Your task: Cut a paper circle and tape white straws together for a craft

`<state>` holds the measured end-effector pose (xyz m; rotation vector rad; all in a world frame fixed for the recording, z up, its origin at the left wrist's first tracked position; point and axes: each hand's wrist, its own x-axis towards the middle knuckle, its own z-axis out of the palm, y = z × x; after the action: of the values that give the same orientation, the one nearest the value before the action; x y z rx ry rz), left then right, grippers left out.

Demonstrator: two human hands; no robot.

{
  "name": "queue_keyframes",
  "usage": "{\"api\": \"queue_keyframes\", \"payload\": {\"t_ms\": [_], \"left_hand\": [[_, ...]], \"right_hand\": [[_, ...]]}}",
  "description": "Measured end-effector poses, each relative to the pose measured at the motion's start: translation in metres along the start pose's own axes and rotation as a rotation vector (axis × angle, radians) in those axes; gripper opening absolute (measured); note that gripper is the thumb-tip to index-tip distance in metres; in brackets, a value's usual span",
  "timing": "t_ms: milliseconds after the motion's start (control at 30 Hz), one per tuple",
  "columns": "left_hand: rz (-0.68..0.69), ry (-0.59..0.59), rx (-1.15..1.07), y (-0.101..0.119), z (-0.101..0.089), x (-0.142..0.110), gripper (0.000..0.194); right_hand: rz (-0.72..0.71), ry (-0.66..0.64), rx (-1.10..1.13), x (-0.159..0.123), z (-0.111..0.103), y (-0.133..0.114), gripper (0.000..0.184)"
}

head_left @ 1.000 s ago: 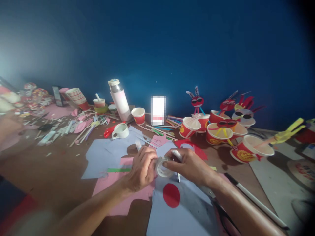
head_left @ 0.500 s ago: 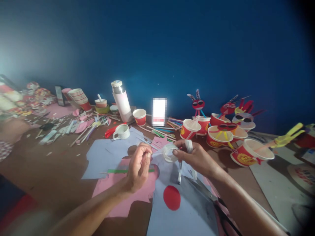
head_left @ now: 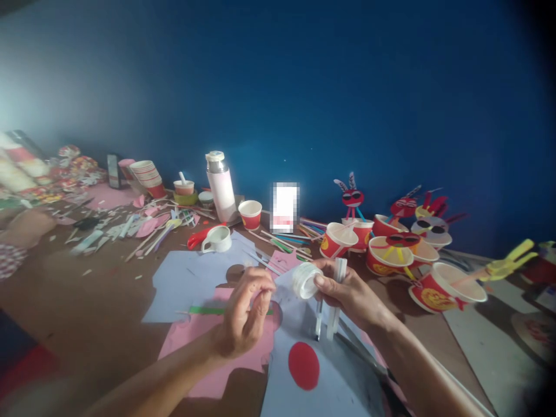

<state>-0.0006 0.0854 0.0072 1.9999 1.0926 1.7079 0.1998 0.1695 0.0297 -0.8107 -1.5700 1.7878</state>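
My right hand [head_left: 347, 292] is closed round a roll of clear tape [head_left: 304, 280] and also grips a pen and a pale stick [head_left: 335, 301] that hang down from it. My left hand [head_left: 245, 310] is a little to the left of the roll, fingers pinched together on the free end of the tape pulled off it. Both hands hover over a pale blue sheet [head_left: 324, 379] with a red paper circle [head_left: 303, 365] on it. A pink sheet [head_left: 208, 347] with a green strip [head_left: 206, 310] lies under my left hand.
Red paper cups [head_left: 388, 255] decorated as figures crowd the back right. A pink thermos [head_left: 220, 186], a white mug [head_left: 217, 238], red scissors [head_left: 197, 236], sticks and paper scraps [head_left: 139, 223] litter the left. Another person's arm [head_left: 19, 231] rests at the far left.
The hands rose from the sheet and drew apart. The left hand pulled a length of tape away from the roll, and the right hand turned the roll upward.
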Motion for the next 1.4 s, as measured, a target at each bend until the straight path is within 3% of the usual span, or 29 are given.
{"api": "queue_keyframes", "payload": {"t_ms": [300,600,800,1000,1067,1133,1267,1400], "left_hand": [[0.011,-0.012,-0.053,0.003,-0.003,-0.002,0.029],[-0.377,0.134,-0.333,0.01,0.002,0.008,0.022],[-0.536,-0.143,-0.161,0.013,-0.006,0.015,0.029],[-0.441,-0.145,0.094,0.019,-0.031,0.013,0.028],[-0.465,-0.21,0.075,0.02,-0.034,0.004,0.028],[-0.433,-0.348,0.041,0.021,-0.032,-0.007,0.027],[-0.134,-0.653,0.029,0.024,-0.026,-0.026,0.025],[0.08,-0.685,0.012,0.02,-0.028,-0.045,0.024]], "right_hand": [[-0.111,-0.075,-0.012,-0.004,0.003,-0.007,0.032],[-0.089,-0.028,-0.033,-0.002,0.003,-0.007,0.031],[-0.099,-0.05,-0.043,-0.003,0.008,-0.011,0.026],[-0.143,-0.044,-0.042,-0.011,0.007,-0.019,0.022],[-0.149,0.001,-0.125,-0.009,0.008,-0.02,0.022],[-0.126,0.03,-0.296,-0.003,0.01,-0.017,0.024],[-0.061,0.07,-0.64,0.01,0.019,-0.005,0.022],[0.009,0.118,-0.832,0.016,0.029,0.005,0.009]]}}
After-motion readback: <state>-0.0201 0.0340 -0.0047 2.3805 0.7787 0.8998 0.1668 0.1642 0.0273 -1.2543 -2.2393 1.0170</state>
